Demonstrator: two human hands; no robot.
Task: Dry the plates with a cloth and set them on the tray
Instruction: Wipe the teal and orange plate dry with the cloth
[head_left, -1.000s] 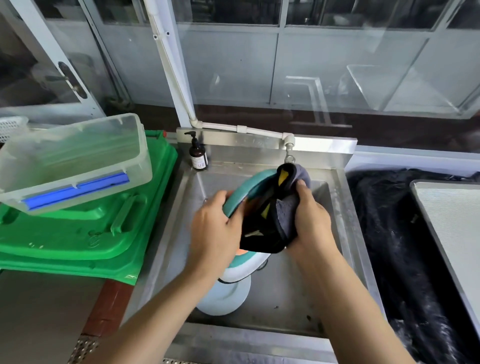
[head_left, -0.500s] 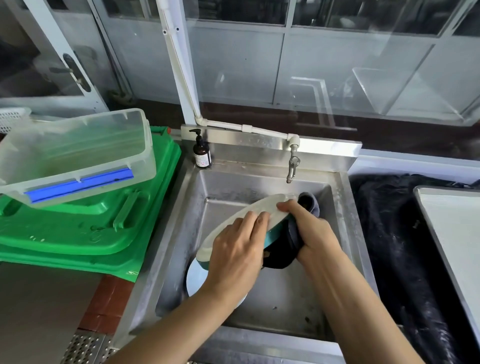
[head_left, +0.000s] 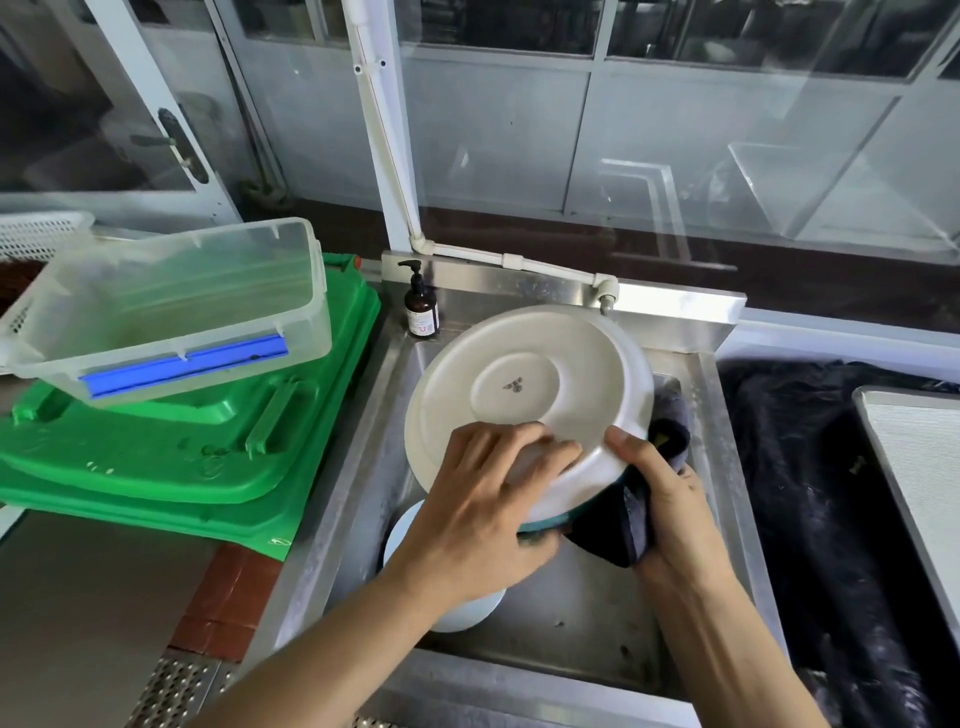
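Over the steel sink (head_left: 711, 467) I hold a round plate (head_left: 524, 384) with its white underside facing me and a teal rim showing at its lower edge. My left hand (head_left: 483, 504) grips the plate's near edge from on top. My right hand (head_left: 670, 504) presses a dark cloth (head_left: 628, 525) against the plate's hidden face, thumb on the rim. A second pale plate (head_left: 462, 613) lies in the sink under my left wrist. The silver tray (head_left: 930, 483) sits at the far right.
A clear plastic box (head_left: 171, 306) rests on stacked green lids (head_left: 208, 452) left of the sink. A brown pump bottle (head_left: 422, 306) stands at the sink's back left corner. A tap (head_left: 605, 296) is behind the plate. Dark fabric (head_left: 800, 467) covers the counter beside the tray.
The plate has turned from edge-on with its teal face showing to its white underside facing me. My left hand slid onto the near rim; the cloth stays under the plate.
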